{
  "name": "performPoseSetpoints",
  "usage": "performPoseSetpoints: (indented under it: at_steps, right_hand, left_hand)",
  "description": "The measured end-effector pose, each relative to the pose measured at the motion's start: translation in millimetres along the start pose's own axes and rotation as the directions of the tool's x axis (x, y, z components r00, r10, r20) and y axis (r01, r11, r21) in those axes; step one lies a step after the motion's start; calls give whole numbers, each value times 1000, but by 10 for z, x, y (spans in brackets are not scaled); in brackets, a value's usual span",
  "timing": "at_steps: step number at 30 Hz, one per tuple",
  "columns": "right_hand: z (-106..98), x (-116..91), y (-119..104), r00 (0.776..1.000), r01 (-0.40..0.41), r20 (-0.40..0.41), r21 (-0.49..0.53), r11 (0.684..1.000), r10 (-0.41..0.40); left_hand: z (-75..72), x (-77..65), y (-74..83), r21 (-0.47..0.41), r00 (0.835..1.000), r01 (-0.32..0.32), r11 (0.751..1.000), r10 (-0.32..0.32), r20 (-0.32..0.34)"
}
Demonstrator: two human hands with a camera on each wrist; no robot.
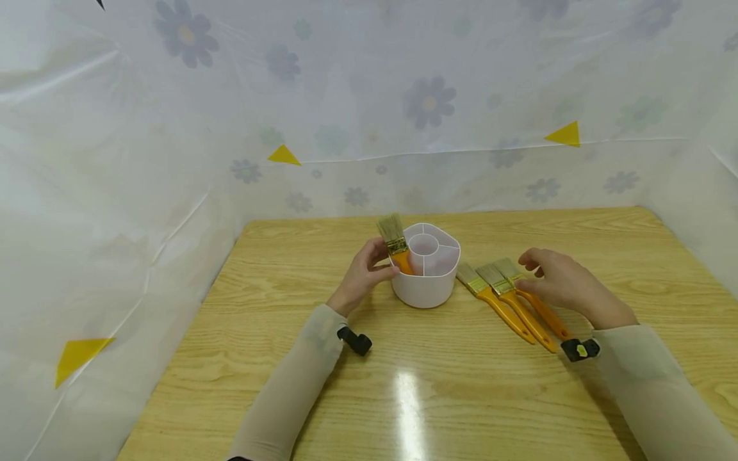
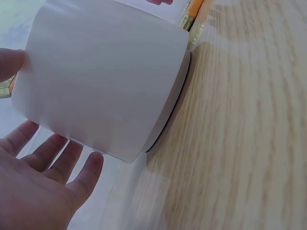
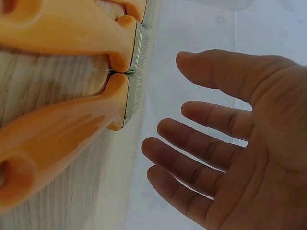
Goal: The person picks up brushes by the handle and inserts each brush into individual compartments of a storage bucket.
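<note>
Orange-handled brushes [image 1: 521, 315] slant right of the white divided holder [image 1: 423, 292] my left hand [image 1: 364, 272] loosely touches; right hand [image 1: 559, 282] nearer, spread, empty.

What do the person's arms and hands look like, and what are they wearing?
The arms wear long, pale beige sleeves reaching the wrists. Both the left hand and the right hand are bare, without gloves. Each wrist has a small black gadget; the right one also shows a little yellow mark.
</note>
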State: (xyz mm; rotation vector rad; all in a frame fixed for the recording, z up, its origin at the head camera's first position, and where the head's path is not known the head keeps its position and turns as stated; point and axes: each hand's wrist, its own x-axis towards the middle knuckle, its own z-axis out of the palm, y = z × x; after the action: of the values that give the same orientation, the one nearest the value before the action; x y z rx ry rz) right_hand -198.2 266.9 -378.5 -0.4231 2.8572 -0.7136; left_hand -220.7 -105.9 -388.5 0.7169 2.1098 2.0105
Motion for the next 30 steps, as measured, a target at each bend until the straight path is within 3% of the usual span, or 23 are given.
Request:
performPoseSetpoints:
  at_steps: [30]
  right_hand:
    - [112, 38, 133, 996, 43, 73, -19, 999, -41]
  left_hand:
    - [-7, 5, -4, -7, 1000, 1, 1000, -1, 9]
